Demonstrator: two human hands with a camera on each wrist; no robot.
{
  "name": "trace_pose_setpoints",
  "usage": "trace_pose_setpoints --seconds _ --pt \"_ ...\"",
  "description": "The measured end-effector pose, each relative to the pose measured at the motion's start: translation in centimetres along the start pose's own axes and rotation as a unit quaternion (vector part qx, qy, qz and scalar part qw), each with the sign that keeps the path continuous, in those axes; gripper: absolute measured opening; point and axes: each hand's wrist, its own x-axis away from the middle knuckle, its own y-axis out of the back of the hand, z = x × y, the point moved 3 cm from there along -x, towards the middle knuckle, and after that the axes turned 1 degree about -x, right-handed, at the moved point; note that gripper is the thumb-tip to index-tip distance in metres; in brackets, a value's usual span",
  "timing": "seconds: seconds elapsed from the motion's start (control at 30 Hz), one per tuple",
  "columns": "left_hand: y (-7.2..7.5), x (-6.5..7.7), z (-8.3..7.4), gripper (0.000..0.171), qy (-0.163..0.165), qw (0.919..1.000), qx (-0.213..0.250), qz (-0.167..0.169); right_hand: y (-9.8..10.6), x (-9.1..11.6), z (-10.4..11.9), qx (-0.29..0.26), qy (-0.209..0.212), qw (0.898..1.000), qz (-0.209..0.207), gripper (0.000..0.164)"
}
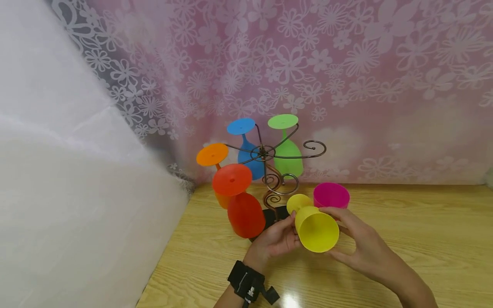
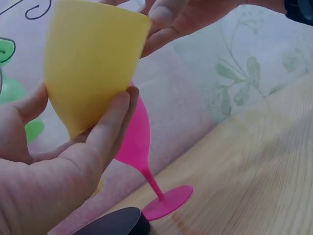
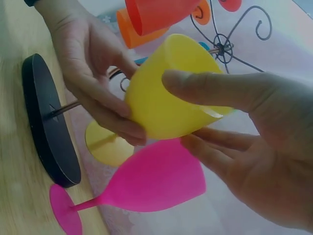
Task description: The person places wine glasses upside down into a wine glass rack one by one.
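A yellow plastic goblet (image 1: 319, 233) is held between both hands, tilted with its mouth facing the head camera and its round foot (image 1: 299, 202) pointing away. My left hand (image 1: 278, 239) cradles the lower bowl, thumb on one side and fingers on the other, as the left wrist view shows. The right hand (image 1: 363, 246) grips the bowl near the rim, its thumb across the outside in the right wrist view. Just behind, a magenta goblet (image 1: 331, 195) stands upright on the table; its stem and foot (image 2: 168, 203) show in the left wrist view.
A dark wire goblet rack (image 1: 263, 153) with curled arms rises from a black base (image 3: 41, 122). Upside down on it hang red (image 1: 246, 216), orange (image 1: 212, 155), blue (image 1: 246, 156) and green (image 1: 288, 158) goblets. Behind the wooden table (image 1: 423, 222) hangs a pink flowered curtain (image 1: 346, 85).
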Motion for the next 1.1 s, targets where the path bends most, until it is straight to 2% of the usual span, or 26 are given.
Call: trace_pose_setpoints --seconds 0.1,0.2,0.37,0.47,0.63,0.83,1.0,1.1 --pt "0.3 0.1 0.0 0.038 -0.001 0.9998 -0.007 -0.017 0.2 0.2 0.1 -0.003 -0.029 0.999 0.015 0.094" --pt "0.6 0.2 0.0 0.036 0.0 0.9988 -0.035 -0.033 0.3 0.4 0.1 0.002 -0.069 0.997 0.028 0.079" --pt "0.7 0.2 0.0 0.041 -0.004 0.9953 -0.084 -0.049 0.4 0.6 -0.1 0.011 -0.14 0.989 0.052 0.057" --pt "0.7 0.2 0.0 0.044 -0.012 0.9932 -0.102 -0.055 0.4 0.7 -0.4 0.004 -0.167 0.984 0.063 0.051" --pt "0.5 0.0 0.1 0.046 -0.013 0.9904 -0.129 -0.048 0.2 0.9 -1.1 -0.001 -0.205 0.975 0.088 0.053" --pt "0.3 -0.2 0.2 0.048 -0.019 0.987 -0.156 -0.033 -0.2 1.1 -1.9 -0.003 -0.249 0.96 0.124 0.07" --pt "0.1 -0.1 0.0 0.052 -0.036 0.9827 -0.18 -0.022 -0.4 1.2 -2.2 -0.015 -0.259 0.955 0.143 0.076" --pt "0.0 -0.1 0.0 0.053 -0.041 0.9792 -0.198 -0.013 -0.5 1.3 -2.3 -0.003 -0.249 0.957 0.152 0.079"
